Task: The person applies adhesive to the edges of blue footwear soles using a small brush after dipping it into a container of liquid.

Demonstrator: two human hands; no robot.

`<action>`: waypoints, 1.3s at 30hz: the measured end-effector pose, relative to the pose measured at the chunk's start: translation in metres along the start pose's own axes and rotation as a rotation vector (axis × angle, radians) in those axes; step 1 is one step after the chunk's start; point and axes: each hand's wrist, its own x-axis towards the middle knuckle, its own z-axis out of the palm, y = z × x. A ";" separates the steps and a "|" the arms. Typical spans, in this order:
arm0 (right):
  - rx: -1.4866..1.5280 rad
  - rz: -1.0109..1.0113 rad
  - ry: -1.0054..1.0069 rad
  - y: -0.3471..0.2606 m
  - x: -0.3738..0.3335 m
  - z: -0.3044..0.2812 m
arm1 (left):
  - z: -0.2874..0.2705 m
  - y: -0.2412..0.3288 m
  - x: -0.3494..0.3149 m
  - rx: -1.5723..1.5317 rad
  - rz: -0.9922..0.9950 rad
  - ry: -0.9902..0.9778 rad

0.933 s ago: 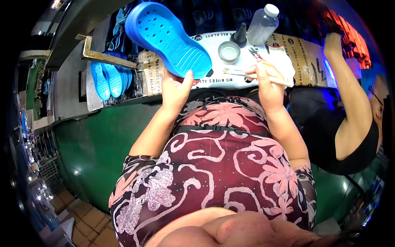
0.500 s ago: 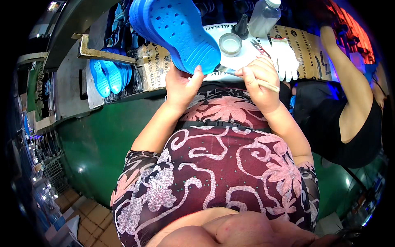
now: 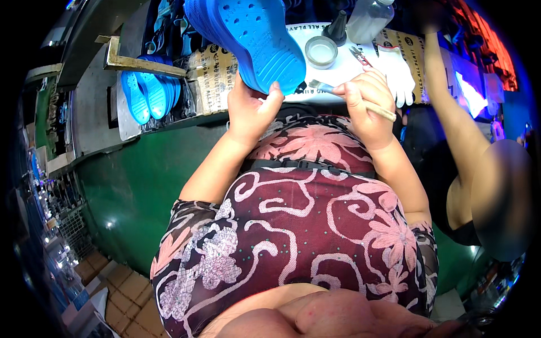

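My left hand (image 3: 253, 112) grips the heel end of a blue clog sole (image 3: 262, 42) from below, with the thumb on its ridged face. The sole tilts up and away, its toe end dotted with holes. In my right hand (image 3: 369, 107) is a flat brush (image 3: 382, 111) with a pale wooden handle, held between thumb and fingers. Its bristles point left, just beside the sole's heel edge and apart from it. Beyond the brush stand a small round dish (image 3: 321, 52) of pale content, a black nozzle bottle (image 3: 336, 31) and a clear bottle (image 3: 367, 23).
Red-handled snips (image 3: 359, 57) and a white glove (image 3: 398, 79) lie on the right of the bench. More blue soles (image 3: 147, 97) rest at the left, under a metal bracket (image 3: 141, 66). Another person's arm (image 3: 451, 118) reaches over the bench at the right.
The brush has drawn back right, from touching the sole's heel edge to a small gap. The sole has shifted slightly right and up. The other person's arm and body have moved.
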 end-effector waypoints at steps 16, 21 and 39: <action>0.042 -0.048 -0.024 -0.007 0.008 0.003 | -0.001 -0.004 0.002 -0.023 0.020 -0.013; 0.028 -0.063 -0.050 -0.008 0.005 0.006 | 0.001 -0.009 0.003 -0.005 0.105 0.012; 0.134 0.045 0.033 -0.005 0.000 0.000 | -0.001 -0.020 0.008 0.164 0.379 0.061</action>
